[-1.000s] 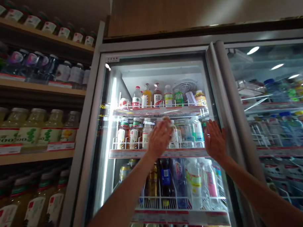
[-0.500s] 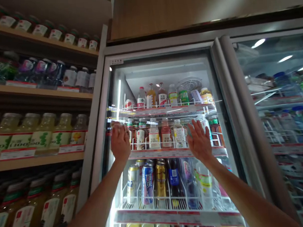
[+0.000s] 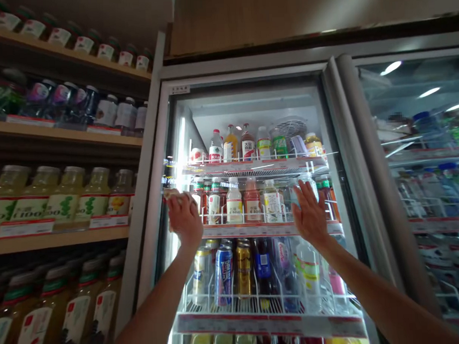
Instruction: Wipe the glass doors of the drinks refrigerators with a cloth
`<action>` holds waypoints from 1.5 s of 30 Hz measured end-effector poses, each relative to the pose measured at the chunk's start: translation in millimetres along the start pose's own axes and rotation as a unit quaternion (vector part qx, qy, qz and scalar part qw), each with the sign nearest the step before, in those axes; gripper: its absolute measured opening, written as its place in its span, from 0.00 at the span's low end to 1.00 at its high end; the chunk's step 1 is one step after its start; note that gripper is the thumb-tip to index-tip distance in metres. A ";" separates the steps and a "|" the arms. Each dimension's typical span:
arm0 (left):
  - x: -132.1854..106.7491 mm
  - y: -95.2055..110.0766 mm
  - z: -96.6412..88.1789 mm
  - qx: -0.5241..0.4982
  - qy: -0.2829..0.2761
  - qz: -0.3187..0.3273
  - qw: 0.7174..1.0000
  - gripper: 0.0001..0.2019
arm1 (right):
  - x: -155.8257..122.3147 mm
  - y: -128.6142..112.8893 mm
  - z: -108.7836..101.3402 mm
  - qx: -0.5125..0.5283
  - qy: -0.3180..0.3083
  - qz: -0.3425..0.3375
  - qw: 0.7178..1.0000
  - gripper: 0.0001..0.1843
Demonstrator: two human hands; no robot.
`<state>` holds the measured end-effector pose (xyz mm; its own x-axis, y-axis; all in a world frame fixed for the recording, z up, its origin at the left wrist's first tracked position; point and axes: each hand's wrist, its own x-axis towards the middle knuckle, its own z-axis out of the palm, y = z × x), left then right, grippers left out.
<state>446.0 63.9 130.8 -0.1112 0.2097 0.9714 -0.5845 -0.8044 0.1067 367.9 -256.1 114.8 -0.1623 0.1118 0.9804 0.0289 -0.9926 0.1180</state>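
Left hand, left of centre, gripping pale cloth (only edges show) at door glass, mid-frame; right hand, right of centre, open, palm toward glass, contact unclear; likely wiping: best spread cloth flat, press evenly, overlap strokes, work into glass's left edge; lift bare palm against smudges.

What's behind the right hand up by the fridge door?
Behind the right hand, through the glass door, the top of a clear container shows on the second shelf. The hand covers its lower part.
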 end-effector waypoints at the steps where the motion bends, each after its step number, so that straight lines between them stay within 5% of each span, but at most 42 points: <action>1: -7.7 18.6 6.7 -0.001 -0.004 0.011 1.000 0.22 | -1.5 -0.1 -1.5 -0.001 0.000 0.004 1.000 0.28; 4: -42.2 89.6 27.5 -0.020 -0.043 0.103 0.994 0.20 | -7.8 2.8 -5.4 -0.003 0.004 -0.002 1.000 0.28; 6: -59.1 116.3 33.4 -0.033 -0.089 0.199 0.976 0.19 | -13.1 10.7 -9.9 -0.006 0.012 -0.016 1.000 0.29; 9: -55.1 99.0 26.3 -0.023 -0.078 0.235 0.969 0.20 | -22.2 33.5 -24.4 -0.021 0.028 -0.014 0.999 0.28; 12: -28.8 65.8 23.3 0.003 0.013 0.122 0.992 0.21 | -31.3 55.9 -43.8 -0.042 0.030 0.022 0.998 0.28; 14: -21.5 76.2 33.7 0.008 0.042 0.061 0.997 0.21 | -34.8 60.3 -52.7 -0.046 0.022 0.038 0.998 0.28; 16: -32.2 118.3 49.2 -0.016 0.016 0.097 0.995 0.19 | -35.6 55.2 -55.4 -0.037 0.015 0.044 0.998 0.28; 19: -65.6 193.2 67.9 -0.095 -0.069 0.272 0.955 0.16 | -35.6 43.1 -52.0 -0.019 0.011 0.032 0.999 0.29; 21: -79.7 213.4 70.9 -0.101 -0.098 0.319 0.937 0.16 | -38.1 42.9 -50.1 -0.016 0.009 0.021 1.000 0.29; 27: -52.0 157.5 56.5 -0.016 -0.019 0.186 0.982 0.18 | -53.4 68.9 -55.7 -0.031 0.004 0.042 0.999 0.29; 29: -50.6 165.0 59.4 -0.009 0.001 0.165 0.986 0.17 | -52.3 66.0 -56.0 -0.021 0.002 0.045 0.999 0.29; 33: -77.7 212.7 68.1 -0.069 -0.063 0.281 0.955 0.16 | -42.7 46.1 -51.8 0.011 0.008 0.018 1.000 0.29; 35: -87.3 209.4 63.3 -0.074 -0.094 0.303 0.946 0.16 | -41.5 40.8 -50.2 0.019 0.004 0.008 1.000 0.29; 41: -69.4 81.7 16.0 0.009 -0.027 0.131 0.991 0.22 | -54.5 34.4 -46.7 0.027 -0.006 0.003 1.000 0.30; 43: -70.7 66.2 7.8 0.028 0.014 0.063 0.998 0.24 | -56.2 18.1 -41.3 0.043 -0.009 -0.003 0.999 0.31; 45: -83.2 77.3 6.8 0.025 0.012 0.079 0.996 0.23 | -55.4 -6.5 -33.8 0.062 -0.019 -0.011 0.998 0.31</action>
<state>415.5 -19.5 59.7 -0.2178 0.0907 0.9718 -0.5171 -0.8552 -0.0361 343.4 -257.5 54.5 -0.1260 0.1374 0.9825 0.1486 -0.9766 0.1556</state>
